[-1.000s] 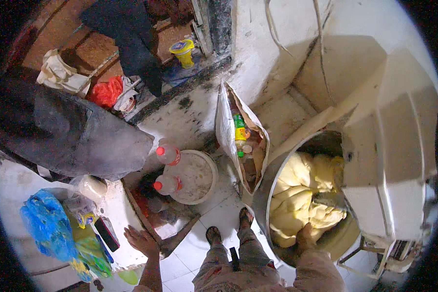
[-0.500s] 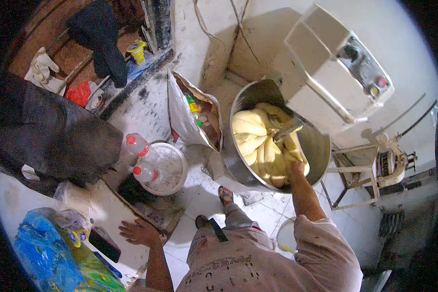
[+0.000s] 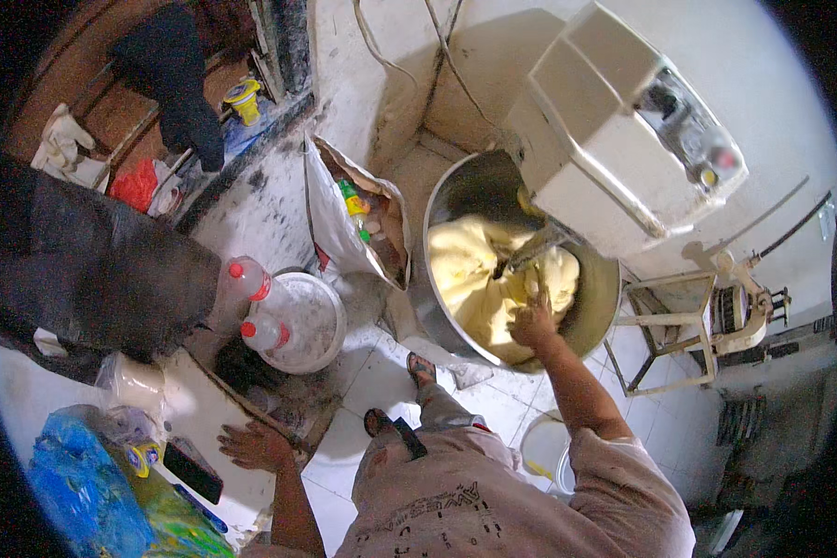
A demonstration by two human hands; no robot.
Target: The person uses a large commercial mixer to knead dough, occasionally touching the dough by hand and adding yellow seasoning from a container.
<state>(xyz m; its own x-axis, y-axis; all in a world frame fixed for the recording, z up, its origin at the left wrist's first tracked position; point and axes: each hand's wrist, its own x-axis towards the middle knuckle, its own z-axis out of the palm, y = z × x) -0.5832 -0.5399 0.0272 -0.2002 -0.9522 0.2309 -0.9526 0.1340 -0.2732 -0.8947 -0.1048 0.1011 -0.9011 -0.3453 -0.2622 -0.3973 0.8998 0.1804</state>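
- Head view, right of centre: pale-yellow dough mass [image 3: 460,265] in a round silver metal bowl [image 3: 599,293], its wall evidently containing it.
- Right hand [image 3: 533,325]: fingers extended at dough, not clenched.
- Left hand [image 3: 256,446], lower left: spread on white worktop [image 3: 198,398], presumably for support.

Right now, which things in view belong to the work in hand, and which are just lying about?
In the work, it seems:
right hand, at the dough
pale yellow dough
metal bowl holding it
white machine over the bowl

Apparently just lying about:
black phone
blue plastic bag
red-capped bottles
yellow tub
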